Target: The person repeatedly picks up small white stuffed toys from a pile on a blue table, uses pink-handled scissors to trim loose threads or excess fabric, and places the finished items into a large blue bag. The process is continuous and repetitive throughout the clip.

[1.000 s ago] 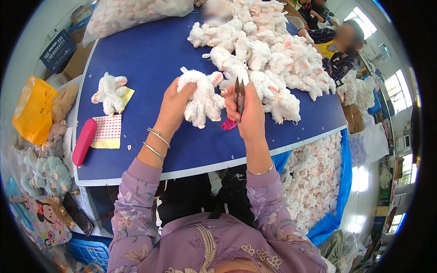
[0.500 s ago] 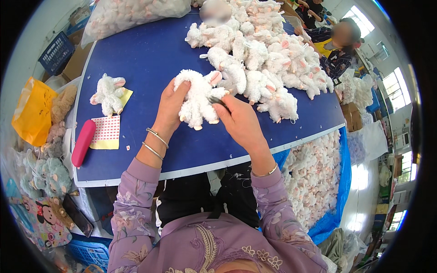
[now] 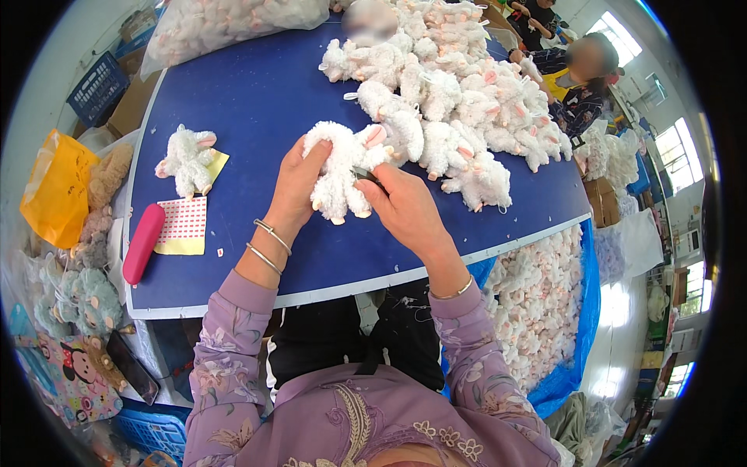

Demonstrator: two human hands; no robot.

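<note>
A white fluffy plush lamb (image 3: 336, 183) with pink-lined ears is held up over the blue table. My left hand (image 3: 299, 183) grips it from the left, thumb across the front of the plush. In my right hand (image 3: 405, 206) a small dark metal tool (image 3: 367, 177), perhaps thread snips, is pinched, its tip against the lamb's fur. Most of the tool is hidden by my fingers. Another white plush (image 3: 187, 162) lies on the left of the table, partly over a yellow paper. Just beyond my right hand begins a heap of similar plush lambs (image 3: 443, 101).
On the blue table (image 3: 233, 101) lie a pink case (image 3: 143, 245) and a sticker sheet (image 3: 183, 226). A clear bag of plush (image 3: 233, 27) stands at the far edge. Below the right edge is a blue-lined container of white plush (image 3: 533, 303). A co-worker (image 3: 576, 74) sits far right.
Both hands and the lamb have shifted very slightly to the right. The dark tool's tip still rests at the fur. At far right the co-worker's hands have moved a little.
</note>
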